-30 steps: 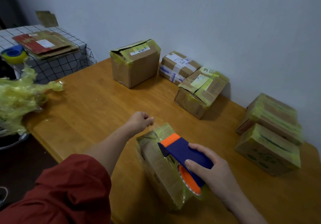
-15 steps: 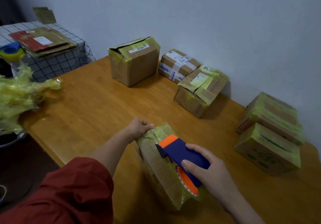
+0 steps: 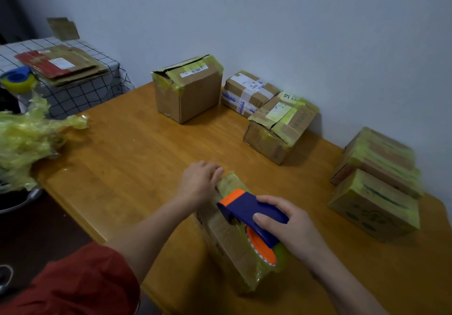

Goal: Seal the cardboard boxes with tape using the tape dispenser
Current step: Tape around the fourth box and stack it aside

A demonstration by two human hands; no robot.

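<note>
- The near box (image 3: 230,243) lay on the wooden table (image 3: 127,158) close to its front edge, wrapped in glossy yellow-green tape.
- On top of it sat the tape dispenser (image 3: 247,210), blue body, orange nose pointing away, orange wheel at the near end.
- The right hand (image 3: 291,229) was clamped over the dispenser's back, thumb on the near side and fingers curled over the top.
- The left hand (image 3: 199,182) rested on the far end of the same box, fingers loosely bent against the taped top, with nothing pinched that could be made out.
- The two hands were apart, one at each end of the box, and a red sleeve (image 3: 73,283) covered the left upper arm.
- Along the wall stood a tall box (image 3: 188,89) with its flap gaping, beside it a small box (image 3: 247,92) in white tape, and touching that a tilted box (image 3: 278,129).
- Out right, two green-taped boxes sat together, the far one (image 3: 376,155) right behind the nearer one (image 3: 371,207).
- A heap of crumpled tape (image 3: 24,141) spilled over the table's left edge.
- On the checked side table (image 3: 80,92) lay flattened cardboard (image 3: 63,65) and a spare tape roll (image 3: 18,80).
</note>
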